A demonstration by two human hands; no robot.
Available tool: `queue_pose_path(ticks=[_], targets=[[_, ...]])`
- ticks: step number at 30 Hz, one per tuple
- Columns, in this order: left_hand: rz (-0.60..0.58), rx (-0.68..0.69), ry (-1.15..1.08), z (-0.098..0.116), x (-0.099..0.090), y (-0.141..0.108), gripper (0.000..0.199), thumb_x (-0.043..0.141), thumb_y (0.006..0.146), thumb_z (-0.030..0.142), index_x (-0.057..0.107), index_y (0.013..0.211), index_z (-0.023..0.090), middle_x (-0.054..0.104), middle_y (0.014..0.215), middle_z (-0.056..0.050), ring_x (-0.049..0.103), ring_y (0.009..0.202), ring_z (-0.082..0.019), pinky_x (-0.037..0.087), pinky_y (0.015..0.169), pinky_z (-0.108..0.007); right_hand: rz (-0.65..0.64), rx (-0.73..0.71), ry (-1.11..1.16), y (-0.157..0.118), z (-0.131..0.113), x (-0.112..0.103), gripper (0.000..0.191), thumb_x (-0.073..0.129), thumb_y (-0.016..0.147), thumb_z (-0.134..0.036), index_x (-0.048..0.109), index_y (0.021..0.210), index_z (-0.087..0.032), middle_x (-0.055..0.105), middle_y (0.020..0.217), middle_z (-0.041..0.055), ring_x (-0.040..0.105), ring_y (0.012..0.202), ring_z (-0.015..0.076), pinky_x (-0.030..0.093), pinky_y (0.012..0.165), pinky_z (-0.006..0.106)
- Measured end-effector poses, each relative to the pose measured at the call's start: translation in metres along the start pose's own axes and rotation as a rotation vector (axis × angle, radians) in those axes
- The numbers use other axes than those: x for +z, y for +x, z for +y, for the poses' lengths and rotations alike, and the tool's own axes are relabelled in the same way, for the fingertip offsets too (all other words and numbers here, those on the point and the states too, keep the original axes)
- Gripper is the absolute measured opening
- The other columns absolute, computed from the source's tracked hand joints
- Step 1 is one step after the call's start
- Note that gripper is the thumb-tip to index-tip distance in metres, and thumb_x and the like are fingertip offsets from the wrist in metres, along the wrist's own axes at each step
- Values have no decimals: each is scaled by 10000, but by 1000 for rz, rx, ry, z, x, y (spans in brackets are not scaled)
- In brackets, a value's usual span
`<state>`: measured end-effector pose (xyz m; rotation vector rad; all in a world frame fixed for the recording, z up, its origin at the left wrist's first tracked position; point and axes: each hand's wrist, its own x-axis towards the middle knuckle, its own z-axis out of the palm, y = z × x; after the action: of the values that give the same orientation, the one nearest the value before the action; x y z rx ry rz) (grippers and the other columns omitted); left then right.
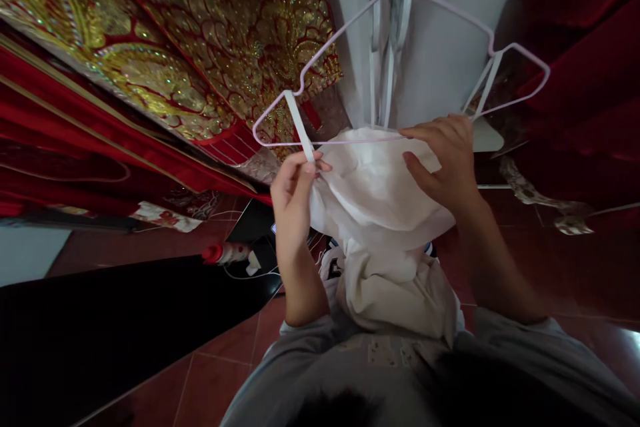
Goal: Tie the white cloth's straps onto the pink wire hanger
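Note:
A pale pink hanger (345,27) hangs in front of me. White straps loop over both of its ends, and a white garment (375,180) hangs down from them. Between thumb and fingers, my left hand (293,197) pinches the left strap (299,121) just below the hanger's lower bar. My right hand (445,153) lies at the garment's right upper edge, its fingers stretched out and its thumb apart. Its fingertips are close to the lower bar; whether they touch it I cannot tell. The right strap (487,87) slants down behind that hand.
Red and gold sequined garments (215,33) hang at the left, dark red cloth (590,80) at the right. A bottle with a red cap (225,253) and white cables stand by a black surface (150,327) at lower left. Red tiles (220,363) cover the floor.

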<state>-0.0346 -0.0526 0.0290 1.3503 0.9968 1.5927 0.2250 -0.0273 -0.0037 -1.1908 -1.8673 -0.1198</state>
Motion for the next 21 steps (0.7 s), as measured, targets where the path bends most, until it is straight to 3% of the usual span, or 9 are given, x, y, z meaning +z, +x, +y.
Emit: queue_pose_path(ticks=[2, 4, 6, 9, 12, 14, 18, 21], targets=[[-30, 18, -120, 25, -6, 7, 193, 742, 965, 397, 806, 1006, 220, 735, 862, -47, 665, 800, -173, 534, 731, -287, 10, -7, 31, 1, -1, 0, 259, 614, 960, -363, 681, 1211, -365, 787, 1090, 10, 718, 1051, 280, 480, 1117, 609], [-8, 40, -232, 42, -16, 23, 282, 751, 928, 485, 800, 1059, 241, 739, 905, -49, 693, 848, -199, 515, 628, -292, 23, -23, 56, 1, 0, 0, 262, 627, 957, -339, 682, 1212, -359, 791, 1076, 10, 721, 1034, 273, 487, 1106, 598], [108, 14, -202, 43, -30, 41, 234, 631, 1012, 471, 763, 1091, 294, 767, 1139, -34, 712, 1164, -248, 545, 734, -300, 33, -42, 67, 1, 1, -1, 270, 635, 951, -335, 682, 1216, -349, 794, 1066, 9, 721, 1020, 275, 486, 1098, 607], [297, 63, -182, 16, -51, 59, 263, 519, 1066, 431, 727, 1168, 306, 722, 1377, 2, 554, 1466, -270, 551, 898, -319, 4, -29, 55, 1, 5, -2, 264, 619, 958, -361, 685, 1214, -360, 793, 1089, 7, 718, 1039, 281, 464, 1121, 630], [555, 1, -173, -22, -54, 58, 250, 515, 1067, 345, 710, 1199, 263, 709, 1415, -45, 575, 1430, -267, 550, 912, -362, -49, 15, 41, 2, 8, -1, 264, 599, 971, -400, 687, 1219, -378, 782, 1124, 11, 705, 1094, 291, 432, 1163, 646], [514, -90, -176, -36, -43, 49, 202, 595, 1012, 275, 711, 1171, 228, 718, 1391, -85, 657, 1304, -250, 559, 911, -357, -57, 22, 50, 3, 8, 0, 279, 603, 970, -408, 688, 1234, -377, 775, 1124, 19, 697, 1110, 298, 420, 1176, 648], [150, -168, -269, -33, -5, 34, 224, 678, 980, 408, 722, 1043, 197, 786, 1188, -123, 755, 1051, -235, 601, 838, -332, -65, -8, 70, 6, 1, -3, 314, 633, 957, -383, 686, 1267, -370, 767, 1119, 32, 695, 1106, 295, 447, 1159, 620], [117, -140, -322, -22, 17, 31, 293, 699, 980, 491, 640, 885, 220, 787, 981, -74, 775, 932, -221, 603, 733, -293, 2, -5, 54, 8, -4, -11, 282, 645, 947, -376, 703, 1219, -325, 758, 1115, 59, 698, 1104, 291, 497, 1111, 585]])
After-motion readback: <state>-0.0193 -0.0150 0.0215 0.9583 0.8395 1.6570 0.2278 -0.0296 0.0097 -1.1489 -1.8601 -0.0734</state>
